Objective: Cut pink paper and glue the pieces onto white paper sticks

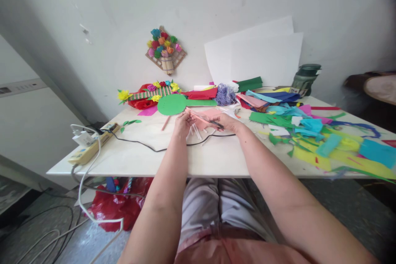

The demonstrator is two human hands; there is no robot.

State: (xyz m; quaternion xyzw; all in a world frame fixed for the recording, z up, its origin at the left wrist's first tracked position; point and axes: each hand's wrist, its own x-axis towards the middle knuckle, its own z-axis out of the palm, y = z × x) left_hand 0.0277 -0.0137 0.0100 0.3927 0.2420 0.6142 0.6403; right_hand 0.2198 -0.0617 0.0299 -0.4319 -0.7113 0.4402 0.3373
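Observation:
My left hand [185, 121] pinches a piece of pink paper [206, 116] over the middle of the table. The fingers of my right hand [229, 124] are wrapped round the dark handles of a pair of scissors [217, 124], whose blades point left along the paper. Whether the blades are apart cannot be made out. Thin white strips [196, 131] lie under my hands, and a narrow pink strip [166, 123] lies to the left. Just beyond my left hand is a green round paper shape [172, 104] with a long green handle-like part.
A black cable [145, 144] crosses the table from a power strip [89, 147] at the left. Coloured paper scraps [312, 148] cover the right side. Paper flowers [161, 86], purple yarn [226, 94] and a dark green bottle [306, 78] stand or lie along the back.

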